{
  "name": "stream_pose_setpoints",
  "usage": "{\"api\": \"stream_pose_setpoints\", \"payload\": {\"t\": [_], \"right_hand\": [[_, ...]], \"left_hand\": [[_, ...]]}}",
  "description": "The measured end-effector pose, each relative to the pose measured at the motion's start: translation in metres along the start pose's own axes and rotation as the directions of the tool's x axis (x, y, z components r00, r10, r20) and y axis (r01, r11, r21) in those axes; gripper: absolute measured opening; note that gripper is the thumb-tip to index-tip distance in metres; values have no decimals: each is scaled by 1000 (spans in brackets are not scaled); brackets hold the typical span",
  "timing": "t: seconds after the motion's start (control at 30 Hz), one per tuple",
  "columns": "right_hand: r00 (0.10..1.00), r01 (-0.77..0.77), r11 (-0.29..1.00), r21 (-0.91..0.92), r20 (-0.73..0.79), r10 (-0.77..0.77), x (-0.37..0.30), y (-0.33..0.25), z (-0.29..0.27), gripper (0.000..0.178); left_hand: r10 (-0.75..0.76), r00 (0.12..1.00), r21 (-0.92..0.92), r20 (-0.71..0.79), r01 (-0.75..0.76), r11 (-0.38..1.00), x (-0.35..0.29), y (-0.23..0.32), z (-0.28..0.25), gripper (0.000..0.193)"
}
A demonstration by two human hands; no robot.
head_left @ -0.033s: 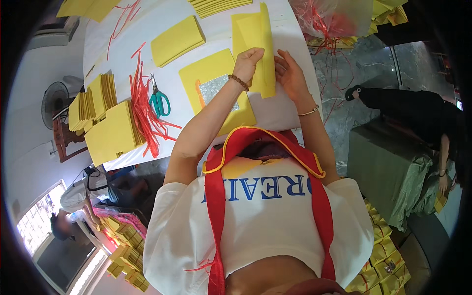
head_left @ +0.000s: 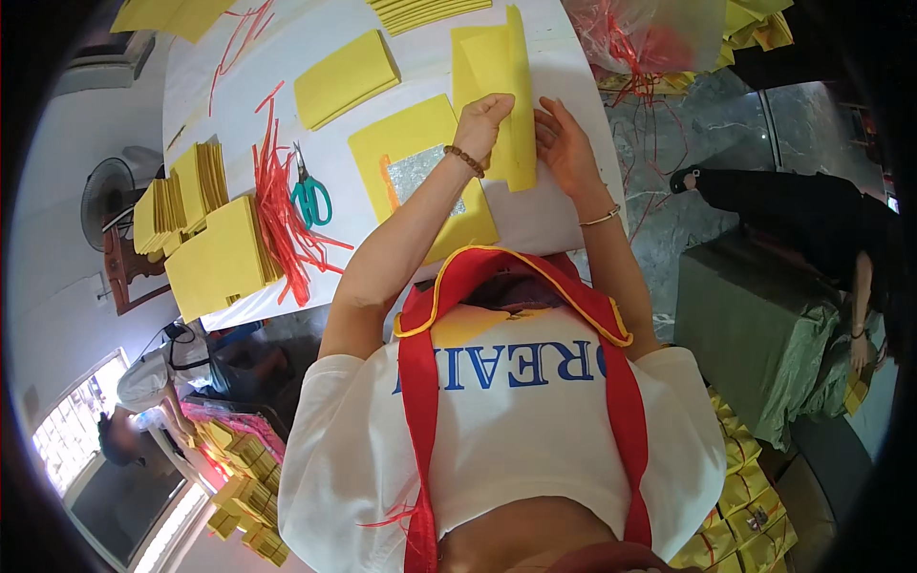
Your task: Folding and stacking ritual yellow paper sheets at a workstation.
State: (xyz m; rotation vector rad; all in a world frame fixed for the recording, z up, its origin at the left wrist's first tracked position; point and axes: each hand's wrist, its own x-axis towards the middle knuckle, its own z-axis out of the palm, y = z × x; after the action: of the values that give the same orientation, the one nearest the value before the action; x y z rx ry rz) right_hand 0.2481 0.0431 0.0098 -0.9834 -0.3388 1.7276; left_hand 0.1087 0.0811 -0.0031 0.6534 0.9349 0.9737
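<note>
A yellow paper sheet (head_left: 521,91) stands partly rolled or folded up along its right side, near the table's right edge. My left hand (head_left: 484,124), a beaded bracelet at its wrist, is closed at this sheet, the fingertips gripping its raised part. Just to the right, my right hand (head_left: 567,153) is open with its thumb apart, its fingertips close beside the sheet; whether they touch it I cannot tell. Under my left forearm lies a yellow sheet (head_left: 401,134) with a silver patterned square (head_left: 413,170) and an orange strip (head_left: 388,181) on it.
Teal-handled scissors (head_left: 311,196) lie beside a bundle of red plastic strips (head_left: 277,210). Yellow paper stacks (head_left: 224,253) stand at the table's left edge, another folded stack (head_left: 346,78) further back. A clear bag (head_left: 659,33) hangs at the right. Two other people are nearby.
</note>
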Motion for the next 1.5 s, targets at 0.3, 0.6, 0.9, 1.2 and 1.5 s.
{"api": "stream_pose_setpoints", "payload": {"t": [0.3, 0.6, 0.9, 1.2, 1.5], "right_hand": [[1000, 3, 1000, 23, 22, -4, -1, 3, -2, 52], [968, 250, 909, -335, 79, -237, -9, 9, 10, 44], [991, 112, 994, 10, -71, -111, -1, 14, -11, 30], [982, 161, 986, -48, -90, -165, -6, 15, -13, 31], [949, 264, 957, -121, -144, -280, -28, 2, -34, 30]], "left_hand": [[39, 999, 50, 1, -39, 998, -1, -2, 4, 23], [109, 991, 207, -82, -90, 974, -3, -8, 3, 24], [240, 946, 229, -219, -190, 955, -19, 29, -11, 14], [302, 933, 195, -195, -265, 944, -17, 61, -52, 9], [325, 939, 235, -112, -293, 927, -9, 60, -54, 12]]}}
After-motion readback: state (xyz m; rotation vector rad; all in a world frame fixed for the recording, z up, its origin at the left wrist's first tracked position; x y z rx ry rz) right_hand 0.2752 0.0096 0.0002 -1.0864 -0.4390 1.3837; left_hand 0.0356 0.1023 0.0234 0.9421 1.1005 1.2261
